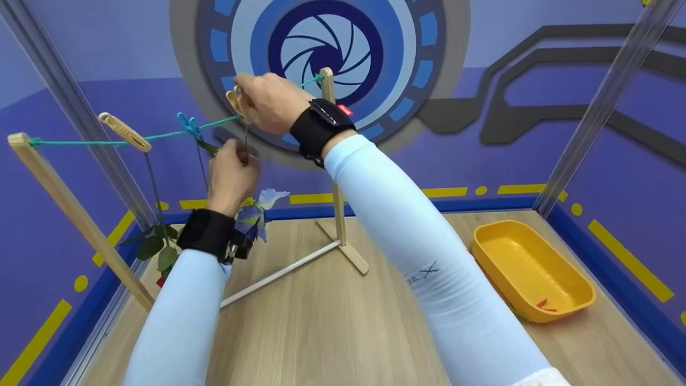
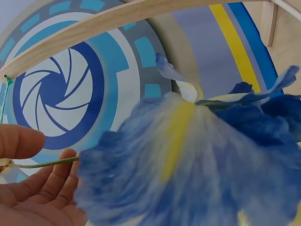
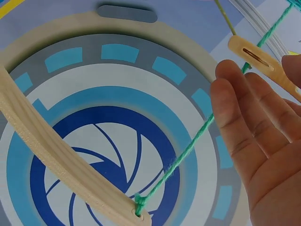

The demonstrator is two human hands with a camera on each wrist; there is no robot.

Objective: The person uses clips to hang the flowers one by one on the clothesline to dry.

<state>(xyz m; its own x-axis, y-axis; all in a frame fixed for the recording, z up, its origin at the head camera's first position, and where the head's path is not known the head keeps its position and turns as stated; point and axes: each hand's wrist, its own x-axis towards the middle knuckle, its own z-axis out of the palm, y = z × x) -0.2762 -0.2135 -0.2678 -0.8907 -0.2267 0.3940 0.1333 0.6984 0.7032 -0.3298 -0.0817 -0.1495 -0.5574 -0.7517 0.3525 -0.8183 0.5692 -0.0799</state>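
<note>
At the green line (image 1: 177,134), my right hand (image 1: 273,102) pinches a beige clothespin (image 3: 256,59) between thumb and fingers. In the right wrist view, the thumb lies at that clothespin's edge, with the fingers nearly straight behind it. A thin stem runs down from the clothespin to a blue iris flower (image 2: 188,155). Below the line, my left hand (image 1: 233,174) is around this stem. Its thumb and loosely bent fingers stand apart in the left wrist view, with the green stem (image 2: 47,163) passing between them. The flower partly hides behind my left wrist in the head view.
Another beige clothespin (image 1: 126,131) holds a stem with leaves (image 1: 153,247) and a bit of red below. A blue clothespin (image 1: 189,126) also grips a stem. Wooden posts (image 1: 80,220) carry the line. A yellow basin (image 1: 482,236) with a red scrap stands at right.
</note>
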